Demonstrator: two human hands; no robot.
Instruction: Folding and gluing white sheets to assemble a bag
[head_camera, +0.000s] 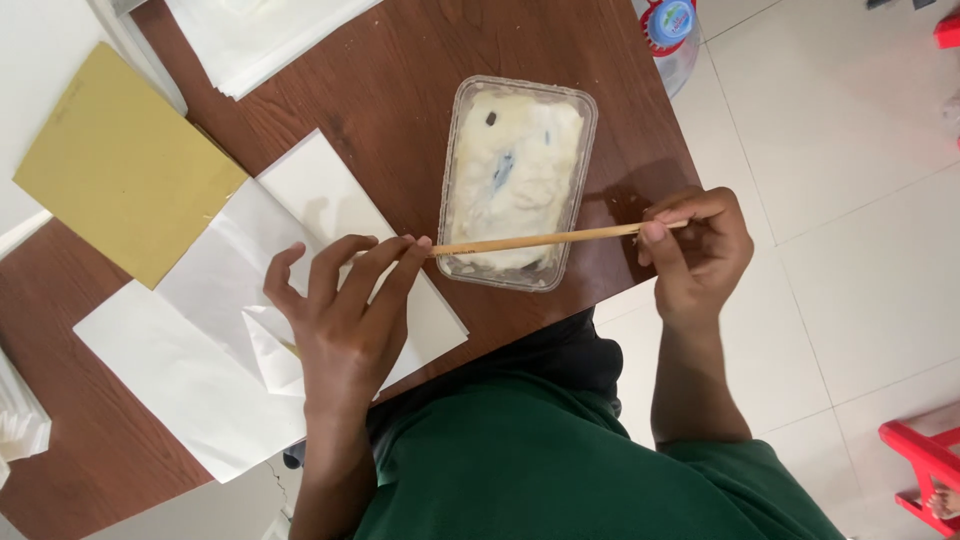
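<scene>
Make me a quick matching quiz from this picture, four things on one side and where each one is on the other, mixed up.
Things:
1 wooden stick
2 plastic tub
3 yellow sheet
4 red stool

Places:
A on the tiled floor, lower right
B held between both hands
C far left of the table
D table's right end, holding white paste

Pairs: 1-B, 2-D, 3-C, 4-A

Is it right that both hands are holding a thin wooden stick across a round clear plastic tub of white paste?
Not quite. In the head view the clear plastic tub is rectangular, not round. The rest holds: the left hand and right hand hold the thin wooden stick across it.
</scene>
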